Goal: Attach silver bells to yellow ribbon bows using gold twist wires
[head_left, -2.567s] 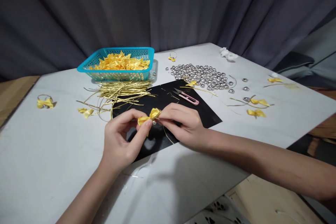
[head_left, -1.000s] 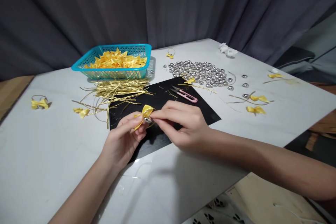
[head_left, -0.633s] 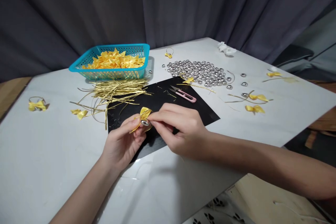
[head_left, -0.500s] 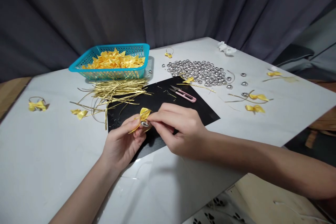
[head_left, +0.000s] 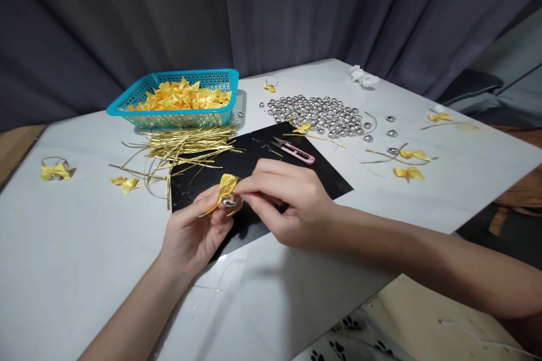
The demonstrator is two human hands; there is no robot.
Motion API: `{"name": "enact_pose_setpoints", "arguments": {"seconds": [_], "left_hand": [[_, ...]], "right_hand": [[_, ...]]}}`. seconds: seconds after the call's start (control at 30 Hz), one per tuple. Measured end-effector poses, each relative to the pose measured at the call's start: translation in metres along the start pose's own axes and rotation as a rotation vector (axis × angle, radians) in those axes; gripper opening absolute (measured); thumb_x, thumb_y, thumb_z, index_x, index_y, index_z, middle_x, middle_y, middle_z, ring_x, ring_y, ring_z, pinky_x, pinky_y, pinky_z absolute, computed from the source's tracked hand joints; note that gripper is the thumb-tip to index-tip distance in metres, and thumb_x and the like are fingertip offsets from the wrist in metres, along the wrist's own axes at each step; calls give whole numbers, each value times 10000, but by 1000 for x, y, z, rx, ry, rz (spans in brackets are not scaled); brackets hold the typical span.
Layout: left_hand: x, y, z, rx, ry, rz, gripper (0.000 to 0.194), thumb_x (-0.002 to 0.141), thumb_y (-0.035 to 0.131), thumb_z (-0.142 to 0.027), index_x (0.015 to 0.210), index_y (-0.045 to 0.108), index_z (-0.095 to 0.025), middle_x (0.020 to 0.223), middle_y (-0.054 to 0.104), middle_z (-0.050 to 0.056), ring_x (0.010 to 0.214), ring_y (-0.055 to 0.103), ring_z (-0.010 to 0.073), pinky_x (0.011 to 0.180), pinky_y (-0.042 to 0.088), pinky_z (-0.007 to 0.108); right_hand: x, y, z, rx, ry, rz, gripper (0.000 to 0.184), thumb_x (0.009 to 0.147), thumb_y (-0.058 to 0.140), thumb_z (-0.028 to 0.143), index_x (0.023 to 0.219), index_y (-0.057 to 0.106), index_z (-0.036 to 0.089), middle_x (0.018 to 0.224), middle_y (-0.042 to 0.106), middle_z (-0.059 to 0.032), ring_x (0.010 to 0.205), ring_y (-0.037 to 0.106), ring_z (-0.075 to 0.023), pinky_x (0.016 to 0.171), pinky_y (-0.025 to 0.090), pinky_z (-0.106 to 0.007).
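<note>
My left hand [head_left: 199,225] pinches a yellow ribbon bow [head_left: 227,185] between thumb and fingers, over a black sheet [head_left: 249,231]. A shiny silver bead [head_left: 229,202] sits against the bow, and a thin gold twist tie runs around them. My right hand [head_left: 292,197] is closed close beside it, thumb and forefinger pinching the gold tie at the bow's right side; the fingertips partly hide the grip. Pink thread snips [head_left: 298,153] lie on the sheet beyond my right hand.
A blue basket [head_left: 169,113] of yellow bows stands at the back left, a pile of gold ties [head_left: 186,144] before it. Silver beads [head_left: 317,113] are heaped at the back. Loose bows [head_left: 409,173] lie right; a bow with a looped tie [head_left: 55,171] lies left. Crumpled white tissue [head_left: 363,76] lies far back.
The whole view has shifted slightly. The bow and bead are tilted a little differently in my fingers; both hands keep their grip.
</note>
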State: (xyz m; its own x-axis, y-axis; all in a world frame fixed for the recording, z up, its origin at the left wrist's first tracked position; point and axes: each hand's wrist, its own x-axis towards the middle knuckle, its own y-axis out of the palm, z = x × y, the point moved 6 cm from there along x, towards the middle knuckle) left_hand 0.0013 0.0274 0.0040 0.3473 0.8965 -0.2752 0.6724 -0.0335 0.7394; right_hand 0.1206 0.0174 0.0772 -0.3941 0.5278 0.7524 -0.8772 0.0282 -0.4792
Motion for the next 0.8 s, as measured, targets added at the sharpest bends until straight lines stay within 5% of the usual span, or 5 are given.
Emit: {"name": "enact_pose_setpoints", "arguments": {"seconds": [0.8], "left_hand": [[1,-1,-2,123,72,-59,250,551,789,-206,542,553,-128,483,454,-58,394,369,-1,355,379,52]], "right_hand": [[-8,3,-2,69,40,-124,137,824,502,18,809,606,106,684,559,-9,636,522,-68,570,457,-174]]}}
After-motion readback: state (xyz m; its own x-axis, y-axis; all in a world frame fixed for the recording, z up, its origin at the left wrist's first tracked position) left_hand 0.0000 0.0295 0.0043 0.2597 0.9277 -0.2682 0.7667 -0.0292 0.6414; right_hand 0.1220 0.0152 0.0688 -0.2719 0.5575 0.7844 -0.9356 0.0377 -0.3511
